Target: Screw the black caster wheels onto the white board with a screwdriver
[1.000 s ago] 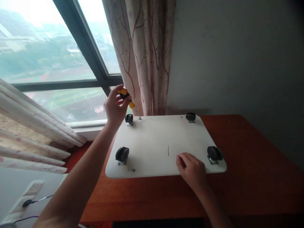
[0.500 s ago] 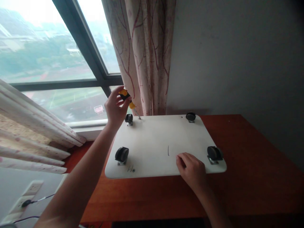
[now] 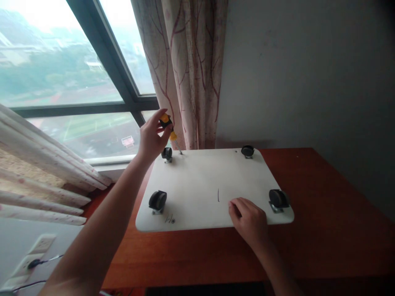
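Observation:
My left hand (image 3: 154,133) grips a yellow and black screwdriver (image 3: 173,135) by its handle. The screwdriver leans, its tip meeting a small dark spot at the far left edge of a white board (image 3: 197,176). Black caster wheels stand up at the board's corners; the far left caster (image 3: 166,153) is just beside the tip. My right hand (image 3: 248,216) rests on the near right part of the board with fingers curled in. Whether anything is inside those fingers is hidden. A near left caster (image 3: 157,201) and a near right caster (image 3: 279,200) flank it.
The board lies on a reddish-brown wooden table (image 3: 324,213). Behind it hang a patterned curtain (image 3: 197,74) and a grey wall (image 3: 302,74). A window (image 3: 61,74) is at the left, above a wall socket (image 3: 43,244) with a plug in it.
My left hand has shifted slightly to the right and turned around the screwdriver handle, which stands a little more upright. The tip keeps its place. My right hand has stayed still.

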Available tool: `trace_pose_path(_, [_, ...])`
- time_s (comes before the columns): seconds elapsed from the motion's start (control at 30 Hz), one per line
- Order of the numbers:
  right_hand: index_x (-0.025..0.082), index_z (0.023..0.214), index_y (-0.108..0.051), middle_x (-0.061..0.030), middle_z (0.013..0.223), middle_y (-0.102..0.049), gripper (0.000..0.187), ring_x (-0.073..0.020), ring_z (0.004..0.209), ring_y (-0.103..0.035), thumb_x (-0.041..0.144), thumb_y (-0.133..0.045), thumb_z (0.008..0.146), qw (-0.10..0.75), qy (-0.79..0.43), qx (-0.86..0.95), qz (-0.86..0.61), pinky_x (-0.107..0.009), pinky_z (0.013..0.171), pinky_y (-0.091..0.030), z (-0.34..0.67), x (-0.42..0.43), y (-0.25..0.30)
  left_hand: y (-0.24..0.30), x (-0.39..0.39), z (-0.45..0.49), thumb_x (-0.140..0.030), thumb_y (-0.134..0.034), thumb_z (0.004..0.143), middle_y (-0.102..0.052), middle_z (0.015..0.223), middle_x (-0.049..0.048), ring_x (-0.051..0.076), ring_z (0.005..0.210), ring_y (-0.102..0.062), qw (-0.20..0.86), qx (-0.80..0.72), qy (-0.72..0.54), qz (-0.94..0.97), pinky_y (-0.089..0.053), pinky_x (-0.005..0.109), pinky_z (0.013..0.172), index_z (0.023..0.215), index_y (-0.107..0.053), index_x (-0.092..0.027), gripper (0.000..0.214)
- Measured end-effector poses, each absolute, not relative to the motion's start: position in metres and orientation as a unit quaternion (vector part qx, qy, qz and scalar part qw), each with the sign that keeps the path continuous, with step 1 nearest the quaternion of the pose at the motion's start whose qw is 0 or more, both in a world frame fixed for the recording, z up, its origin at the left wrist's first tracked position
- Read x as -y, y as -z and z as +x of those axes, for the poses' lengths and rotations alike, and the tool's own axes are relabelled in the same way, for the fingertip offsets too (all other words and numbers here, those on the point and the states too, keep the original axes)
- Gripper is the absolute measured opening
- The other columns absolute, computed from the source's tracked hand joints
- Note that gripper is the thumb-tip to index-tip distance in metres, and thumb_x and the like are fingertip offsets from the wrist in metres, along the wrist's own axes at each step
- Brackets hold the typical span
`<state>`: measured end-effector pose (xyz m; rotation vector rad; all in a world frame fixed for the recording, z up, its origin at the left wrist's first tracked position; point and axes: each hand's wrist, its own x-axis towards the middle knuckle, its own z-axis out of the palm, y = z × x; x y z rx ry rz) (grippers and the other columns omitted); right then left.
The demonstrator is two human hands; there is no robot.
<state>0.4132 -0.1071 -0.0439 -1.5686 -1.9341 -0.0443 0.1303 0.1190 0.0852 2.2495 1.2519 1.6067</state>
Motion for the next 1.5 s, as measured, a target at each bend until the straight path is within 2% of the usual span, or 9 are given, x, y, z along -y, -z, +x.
trace_pose_path(0.2, [0.022, 0.077, -0.062, -0.0024, 0.074, -0.068, 0.025, -0.0175, 0.069, -0.061, 0.023, -0.05, 0.099, 0.322, 0.021, 0.735, -0.596, -0.031, 0.066, -0.036, 0.413, 0.107, 0.044, -0.092, -0.129, 0.133, -0.018, -0.063, 0.079, -0.07, 0.112, 0.0068, 0.016, 0.085, -0.07, 0.049, -0.387, -0.494, 0.777, -0.063, 0.028, 0.073, 0.128, -0.059, -0.023, 0.05])
trace_pose_path(0.4, [0.022, 0.077, -0.062, -0.0028, 0.075, -0.068, 0.026, -0.0172, 0.069, -0.061, 0.024, -0.049, 0.099, 0.319, 0.022, 0.736, -0.597, -0.03, 0.065, -0.037, 0.414, 0.107, 0.045, -0.092, -0.132, 0.136, -0.026, -0.072, 0.079, -0.069, 0.106, 0.0044, 0.013, 0.073, -0.068, 0.009, -0.422, -0.516, 0.745, -0.061, 0.023, 0.062, 0.12, -0.065, -0.024, 0.042])
trace_pose_path(0.7, [0.022, 0.077, -0.061, -0.0021, 0.072, -0.067, 0.025, -0.0176, 0.07, -0.061, 0.024, -0.049, 0.099, 0.317, 0.02, 0.736, -0.598, -0.03, 0.066, -0.037, 0.413, 0.107, 0.043, -0.101, -0.13, 0.138, -0.022, -0.079, 0.071, -0.07, 0.097, 0.0034, 0.013, 0.062, -0.063, -0.094, -0.476, -0.486, 0.727, -0.055, 0.028, 0.062, 0.106, -0.069, -0.022, 0.036])
trace_pose_path(0.8, [0.022, 0.077, -0.061, -0.0025, 0.074, -0.068, 0.025, -0.0176, 0.07, -0.061, 0.024, -0.049, 0.099, 0.315, 0.02, 0.737, -0.598, -0.03, 0.066, -0.037, 0.414, 0.107, 0.043, -0.1, -0.138, 0.137, -0.02, -0.073, 0.074, -0.071, 0.097, 0.0039, 0.015, 0.065, -0.065, -0.034, -0.461, -0.477, 0.747, -0.056, 0.028, 0.063, 0.116, -0.066, -0.023, 0.042])
trace_pose_path(0.9, [0.022, 0.075, -0.061, -0.0022, 0.072, -0.067, 0.027, -0.0173, 0.069, -0.06, 0.025, -0.049, 0.099, 0.313, 0.027, 0.738, -0.597, -0.03, 0.065, -0.036, 0.414, 0.107, 0.045, -0.097, -0.145, 0.135, -0.015, -0.065, 0.076, -0.073, 0.096, 0.0035, 0.015, 0.073, -0.069, 0.044, -0.422, -0.474, 0.772, -0.056, 0.026, 0.065, 0.136, -0.052, -0.025, 0.062])
trace_pose_path(0.97, [0.022, 0.074, -0.06, -0.0018, 0.07, -0.065, 0.028, -0.0173, 0.068, -0.06, 0.025, -0.049, 0.099, 0.315, 0.029, 0.738, -0.597, -0.03, 0.065, -0.036, 0.414, 0.107, 0.045, -0.095, -0.147, 0.133, -0.013, -0.061, 0.078, -0.073, 0.099, 0.0037, 0.016, 0.079, -0.07, 0.055, -0.411, -0.473, 0.777, -0.056, 0.025, 0.066, 0.139, -0.046, -0.026, 0.065])
trace_pose_path(1.17, [0.022, 0.074, -0.059, -0.002, 0.071, -0.065, 0.027, -0.0176, 0.067, -0.06, 0.024, -0.049, 0.099, 0.316, 0.024, 0.736, -0.598, -0.031, 0.065, -0.036, 0.413, 0.107, 0.044, -0.101, -0.139, 0.134, -0.021, -0.073, 0.074, -0.065, 0.104, 0.0036, 0.016, 0.081, -0.065, -0.026, -0.445, -0.503, 0.74, -0.057, 0.023, 0.059, 0.106, -0.069, -0.024, 0.033])
trace_pose_path(1.37, [0.022, 0.075, -0.06, -0.0024, 0.071, -0.066, 0.028, -0.0171, 0.067, -0.06, 0.025, -0.048, 0.1, 0.319, 0.026, 0.737, -0.595, -0.03, 0.065, -0.035, 0.413, 0.107, 0.044, -0.103, -0.14, 0.136, -0.014, -0.059, 0.081, -0.07, 0.107, 0.0043, 0.015, 0.084, -0.067, 0.047, -0.41, -0.495, 0.765, -0.061, 0.027, 0.072, 0.125, -0.062, -0.025, 0.046])
trace_pose_path(1.5, [0.022, 0.076, -0.06, -0.0023, 0.072, -0.066, 0.027, -0.0172, 0.068, -0.06, 0.024, -0.047, 0.1, 0.319, 0.026, 0.739, -0.593, -0.03, 0.066, -0.035, 0.414, 0.107, 0.044, -0.103, -0.14, 0.136, -0.017, -0.07, 0.077, -0.065, 0.104, 0.0043, 0.016, 0.081, -0.065, -0.012, -0.437, -0.501, 0.747, -0.059, 0.026, 0.064, 0.105, -0.07, -0.025, 0.03])
